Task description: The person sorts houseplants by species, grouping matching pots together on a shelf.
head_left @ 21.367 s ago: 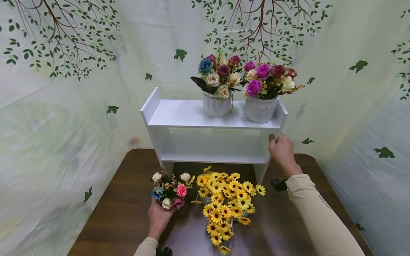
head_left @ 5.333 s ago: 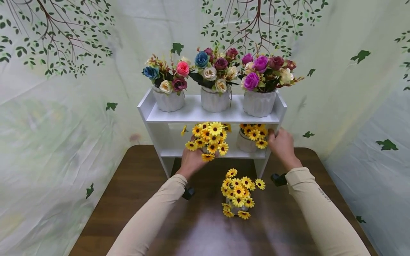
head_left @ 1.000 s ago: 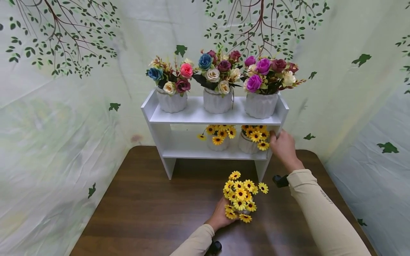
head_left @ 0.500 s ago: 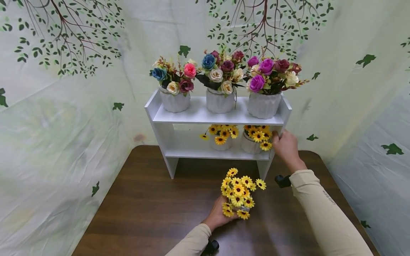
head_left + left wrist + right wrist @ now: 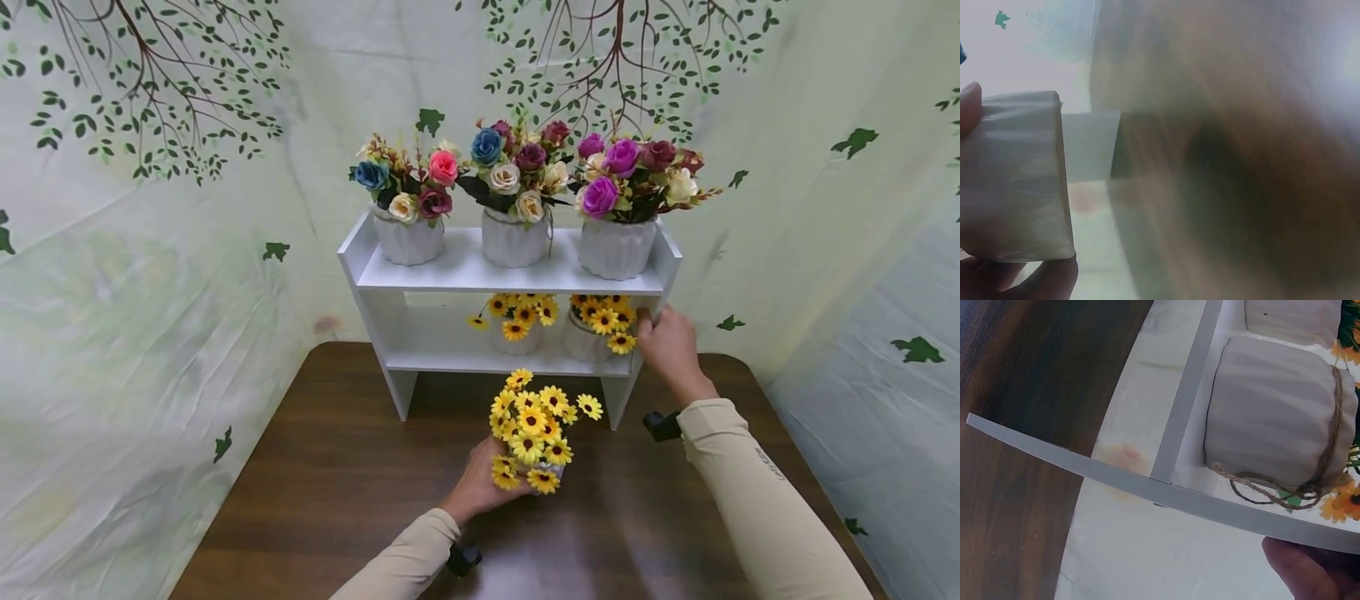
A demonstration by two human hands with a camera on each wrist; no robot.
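My left hand (image 5: pixel 483 483) grips a pot of yellow daisy-like flowers (image 5: pixel 531 433) in front of the white shelf (image 5: pixel 465 271). In the left wrist view the grey-white pot (image 5: pixel 1013 178) sits between thumb and fingers, its base apart from the table. My right hand (image 5: pixel 670 350) holds the edge of the shelf's right side panel; the right wrist view shows part of that hand (image 5: pixel 1310 569) at the panel (image 5: pixel 1222 509). Two more pots of yellow flowers stand on the middle board, a left one (image 5: pixel 517 335) and a right one (image 5: pixel 588 340), which has twine round it (image 5: pixel 1335 425).
Along the top board stand three rose pots: blue and pink (image 5: pixel 408 239), blue and cream (image 5: pixel 515 239), purple (image 5: pixel 617 247). The shelf stands on a dark wooden table (image 5: pixel 330 467). Behind hangs a leaf-printed cloth (image 5: pixel 345 75).
Over the longer span, the blue-and-pink rose pot reached the top board and two yellow-flower pots the middle board. Just now my left hand has moved the third yellow-flower pot left and towards the shelf.
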